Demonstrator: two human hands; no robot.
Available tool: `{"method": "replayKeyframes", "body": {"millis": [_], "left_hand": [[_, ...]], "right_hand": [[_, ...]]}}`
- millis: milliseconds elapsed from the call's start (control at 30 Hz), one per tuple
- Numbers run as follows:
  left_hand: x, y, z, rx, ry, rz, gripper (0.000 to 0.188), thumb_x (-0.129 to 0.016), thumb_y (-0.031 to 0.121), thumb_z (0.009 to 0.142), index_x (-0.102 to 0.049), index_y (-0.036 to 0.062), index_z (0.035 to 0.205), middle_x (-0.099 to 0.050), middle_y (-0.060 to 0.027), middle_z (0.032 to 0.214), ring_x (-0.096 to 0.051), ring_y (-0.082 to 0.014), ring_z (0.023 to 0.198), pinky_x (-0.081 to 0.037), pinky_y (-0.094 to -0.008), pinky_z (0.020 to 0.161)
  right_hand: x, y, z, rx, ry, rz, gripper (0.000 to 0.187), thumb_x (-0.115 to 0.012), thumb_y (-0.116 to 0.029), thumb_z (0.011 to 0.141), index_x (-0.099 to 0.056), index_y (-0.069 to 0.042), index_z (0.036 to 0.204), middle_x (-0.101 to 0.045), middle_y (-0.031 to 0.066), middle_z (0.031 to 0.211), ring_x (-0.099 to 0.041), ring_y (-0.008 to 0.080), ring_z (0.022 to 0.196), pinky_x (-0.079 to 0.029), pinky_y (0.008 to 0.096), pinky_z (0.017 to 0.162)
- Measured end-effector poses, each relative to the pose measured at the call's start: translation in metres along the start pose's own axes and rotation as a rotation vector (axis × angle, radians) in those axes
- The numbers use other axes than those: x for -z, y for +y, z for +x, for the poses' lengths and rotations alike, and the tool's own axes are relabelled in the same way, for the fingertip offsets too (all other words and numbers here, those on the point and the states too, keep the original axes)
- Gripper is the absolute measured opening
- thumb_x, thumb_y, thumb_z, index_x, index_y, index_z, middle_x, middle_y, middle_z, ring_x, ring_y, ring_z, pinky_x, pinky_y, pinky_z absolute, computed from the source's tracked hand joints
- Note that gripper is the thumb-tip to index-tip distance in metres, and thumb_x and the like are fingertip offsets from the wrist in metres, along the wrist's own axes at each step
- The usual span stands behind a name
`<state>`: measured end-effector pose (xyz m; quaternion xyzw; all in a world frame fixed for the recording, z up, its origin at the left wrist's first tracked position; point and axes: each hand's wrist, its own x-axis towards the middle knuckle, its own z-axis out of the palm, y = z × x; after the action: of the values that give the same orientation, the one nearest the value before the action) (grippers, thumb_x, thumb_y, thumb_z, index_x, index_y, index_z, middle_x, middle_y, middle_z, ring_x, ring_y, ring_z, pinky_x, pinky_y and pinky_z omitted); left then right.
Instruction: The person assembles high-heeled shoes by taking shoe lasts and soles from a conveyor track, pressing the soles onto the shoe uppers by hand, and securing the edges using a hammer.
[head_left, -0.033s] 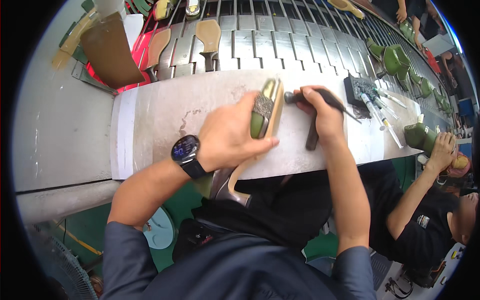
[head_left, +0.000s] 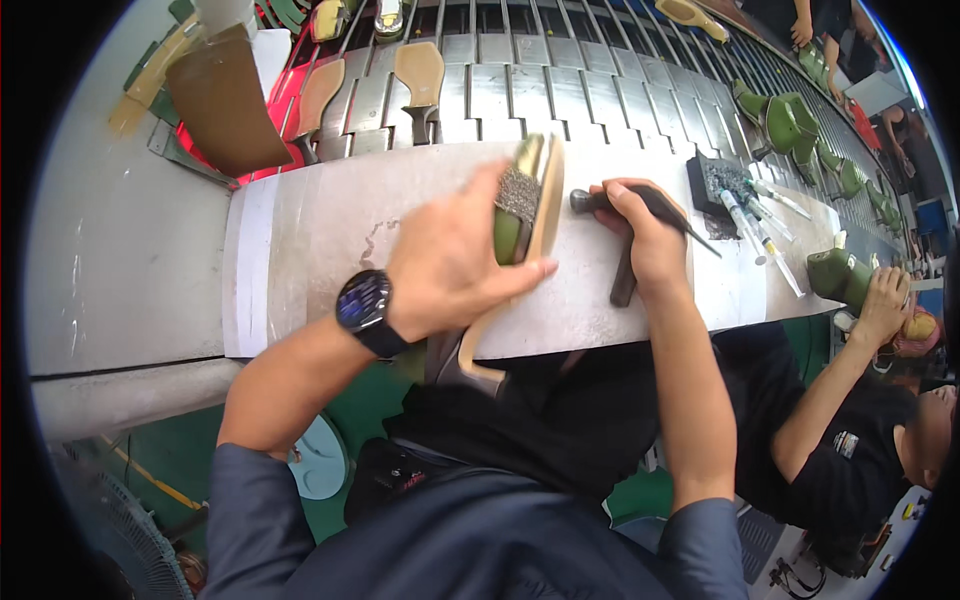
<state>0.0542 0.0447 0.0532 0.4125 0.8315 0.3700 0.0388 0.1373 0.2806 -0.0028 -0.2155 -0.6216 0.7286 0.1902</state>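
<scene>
My left hand (head_left: 445, 250), wearing a black watch, is closed round a heeled sandal on a green shoe last (head_left: 507, 235). A glittery strap (head_left: 517, 192) crosses the last. Beside it runs a tan sole (head_left: 547, 205), its toe end standing slightly apart from the last; my thumb presses on the sole. The heel end hangs past the table's near edge, partly behind my wrist. Right of the sandal, my right hand (head_left: 655, 235) grips a dark hammer (head_left: 582, 202) with its round face toward the sole. A handle points down from my palm; a thin dark point sticks out rightward.
A black block (head_left: 712, 185) and several syringes (head_left: 760, 235) lie on the white table (head_left: 320, 230) at right. Tan soles (head_left: 418, 75) rest on the slatted metal conveyor (head_left: 560, 95) beyond. Green lasts (head_left: 790, 120) line the far right. A co-worker's hand (head_left: 885, 305) holds another last.
The sandal's toe end has moved slightly left and away from me with my left hand, which is a little blurred. My right hand has hardly moved.
</scene>
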Motion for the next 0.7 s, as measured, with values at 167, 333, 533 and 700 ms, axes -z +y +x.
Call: {"method": "replayKeyframes", "body": {"millis": [167, 333, 533, 700], "left_hand": [[0.061, 0.043, 0.002, -0.272, 0.140, -0.307, 0.088, -0.089, 0.018, 0.076, -0.043, -0.0004, 0.149, -0.060, -0.0179, 0.139, -0.062, -0.0270, 0.125, -0.050, -0.0383, 0.106], [0.048, 0.058, -0.007, -0.323, 0.066, -0.383, 0.080, -0.082, 0.009, 0.076, -0.044, 0.0021, 0.146, -0.060, -0.0143, 0.139, -0.058, -0.0243, 0.129, -0.045, -0.0368, 0.109], [0.022, 0.070, -0.010, -0.495, 0.261, -0.258, 0.075, -0.077, 0.007, 0.075, -0.049, 0.0039, 0.144, -0.065, -0.0166, 0.132, -0.068, -0.0314, 0.111, -0.054, -0.0388, 0.098], [0.015, 0.073, -0.017, -0.524, 0.238, -0.276, 0.078, -0.075, 0.004, 0.071, -0.049, 0.0015, 0.144, -0.064, -0.0200, 0.131, -0.066, -0.0403, 0.112, -0.053, -0.0436, 0.098]], "right_hand": [[0.009, -0.006, -0.027, 0.002, 0.068, 0.036, 0.016, -0.071, -0.012, 0.098, -0.072, 0.002, 0.105, -0.076, 0.0127, 0.103, -0.072, 0.0200, 0.101, -0.061, 0.0329, 0.088], [-0.017, -0.070, -0.088, 0.342, -0.099, -0.078, 0.021, -0.066, -0.012, 0.099, -0.069, 0.003, 0.113, -0.075, 0.0179, 0.111, -0.071, 0.0241, 0.108, -0.059, 0.0398, 0.095], [-0.030, -0.142, -0.151, 0.775, -0.342, -0.315, 0.051, -0.076, -0.046, 0.092, -0.059, -0.001, 0.111, -0.070, 0.0283, 0.112, -0.070, 0.0389, 0.111, -0.053, 0.0474, 0.104], [-0.036, -0.175, -0.151, 0.479, -0.185, -0.359, 0.046, -0.075, -0.038, 0.087, -0.061, 0.003, 0.104, -0.073, 0.0265, 0.105, -0.071, 0.0314, 0.102, -0.053, 0.0395, 0.099]]}}
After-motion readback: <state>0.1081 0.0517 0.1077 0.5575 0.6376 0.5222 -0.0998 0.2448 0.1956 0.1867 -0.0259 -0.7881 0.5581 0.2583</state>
